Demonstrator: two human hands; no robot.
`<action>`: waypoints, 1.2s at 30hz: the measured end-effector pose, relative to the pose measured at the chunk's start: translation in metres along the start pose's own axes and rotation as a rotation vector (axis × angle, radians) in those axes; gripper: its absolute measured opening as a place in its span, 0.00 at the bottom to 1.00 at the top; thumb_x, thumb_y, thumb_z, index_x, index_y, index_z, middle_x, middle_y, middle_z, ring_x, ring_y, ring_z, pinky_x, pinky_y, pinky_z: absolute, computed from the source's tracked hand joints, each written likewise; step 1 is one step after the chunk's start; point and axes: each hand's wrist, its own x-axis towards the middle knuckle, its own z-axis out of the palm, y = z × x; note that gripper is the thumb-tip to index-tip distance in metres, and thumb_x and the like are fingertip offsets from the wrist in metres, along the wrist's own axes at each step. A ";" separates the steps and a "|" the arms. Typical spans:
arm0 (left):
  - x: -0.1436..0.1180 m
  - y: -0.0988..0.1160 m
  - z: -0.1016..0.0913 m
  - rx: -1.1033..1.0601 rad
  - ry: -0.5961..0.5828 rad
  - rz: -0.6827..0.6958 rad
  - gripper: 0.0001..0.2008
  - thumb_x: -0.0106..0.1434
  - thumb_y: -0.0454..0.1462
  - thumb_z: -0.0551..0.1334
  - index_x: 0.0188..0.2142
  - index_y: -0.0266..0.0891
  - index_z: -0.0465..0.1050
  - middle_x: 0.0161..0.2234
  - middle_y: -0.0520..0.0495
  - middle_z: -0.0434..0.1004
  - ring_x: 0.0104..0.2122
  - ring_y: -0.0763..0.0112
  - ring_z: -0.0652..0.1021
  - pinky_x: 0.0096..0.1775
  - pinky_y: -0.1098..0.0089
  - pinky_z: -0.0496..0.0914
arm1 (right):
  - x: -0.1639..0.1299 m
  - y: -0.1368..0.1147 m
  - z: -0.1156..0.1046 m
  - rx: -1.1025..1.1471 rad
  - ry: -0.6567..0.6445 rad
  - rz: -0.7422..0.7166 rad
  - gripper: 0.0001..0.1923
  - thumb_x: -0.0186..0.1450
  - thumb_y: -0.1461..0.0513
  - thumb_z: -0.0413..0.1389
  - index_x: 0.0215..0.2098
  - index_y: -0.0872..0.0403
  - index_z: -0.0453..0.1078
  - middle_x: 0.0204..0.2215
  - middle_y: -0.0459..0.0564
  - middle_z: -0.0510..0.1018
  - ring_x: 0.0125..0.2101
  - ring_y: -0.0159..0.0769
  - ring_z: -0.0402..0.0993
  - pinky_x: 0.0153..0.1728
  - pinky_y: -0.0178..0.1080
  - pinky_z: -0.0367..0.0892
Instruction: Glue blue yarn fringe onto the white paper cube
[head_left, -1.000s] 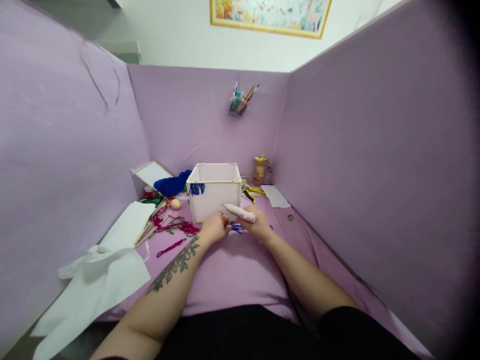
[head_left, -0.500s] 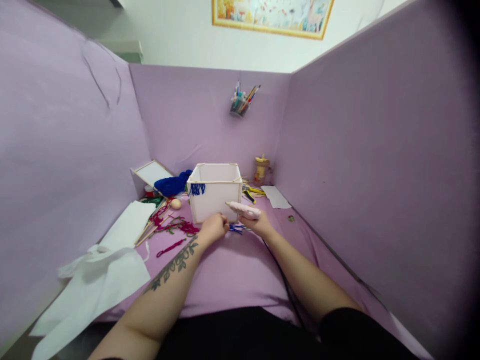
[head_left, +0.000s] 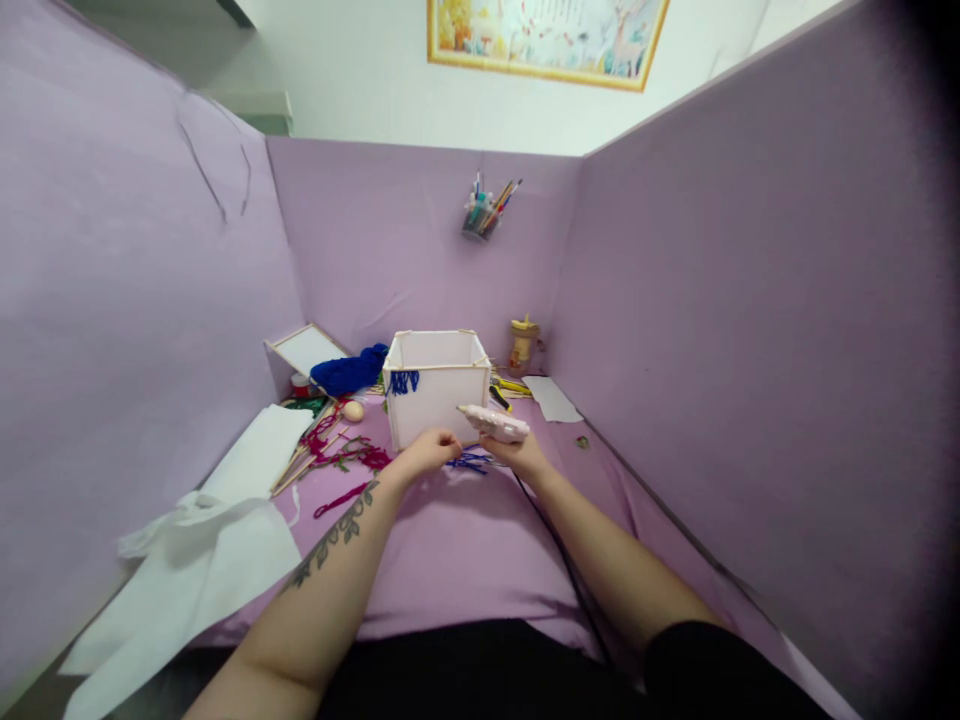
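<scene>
Glue gun [head_left: 495, 423] gripped in your right hand [head_left: 520, 452], left hand [head_left: 425, 453] pinching blue yarn [head_left: 471, 461].
Nozzle sits close to your left fingers; a slip could burn them or smear the box [head_left: 437, 386].

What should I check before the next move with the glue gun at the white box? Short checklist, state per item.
1. Right hand grips the pink glue gun: ok.
2. Nozzle points left, toward the front face of the white box: ok.
3. Nozzle touching the box: cannot tell.
4. Left hand at the blue yarn strands on the table; actual pinch: cannot tell.
5. Black cord runs back along the right forearm, away from the yarn: ok.
6. Blue tassel hangs from the box's top left corner: ok.
</scene>
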 end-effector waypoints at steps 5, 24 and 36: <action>-0.003 0.007 0.004 -0.161 -0.042 -0.031 0.11 0.52 0.41 0.62 0.19 0.37 0.67 0.16 0.55 0.60 0.19 0.77 0.59 0.23 0.72 0.51 | -0.003 0.007 0.012 0.072 0.042 -0.009 0.22 0.51 0.60 0.64 0.45 0.52 0.70 0.37 0.50 0.80 0.34 0.42 0.79 0.39 0.44 0.75; 0.000 0.004 0.022 -0.511 -0.118 -0.175 0.14 0.51 0.45 0.64 0.25 0.38 0.64 0.15 0.59 0.55 0.14 0.83 0.53 0.19 0.74 0.40 | -0.003 0.008 0.018 -0.062 0.113 -0.019 0.21 0.51 0.60 0.60 0.43 0.53 0.70 0.34 0.49 0.79 0.30 0.38 0.74 0.33 0.41 0.72; 0.001 0.003 0.022 -0.496 -0.158 -0.182 0.12 0.55 0.44 0.62 0.26 0.37 0.64 0.15 0.60 0.54 0.14 0.83 0.53 0.19 0.75 0.43 | -0.002 0.015 0.014 -0.065 0.086 -0.037 0.21 0.49 0.62 0.60 0.43 0.52 0.71 0.34 0.47 0.79 0.29 0.37 0.74 0.31 0.40 0.71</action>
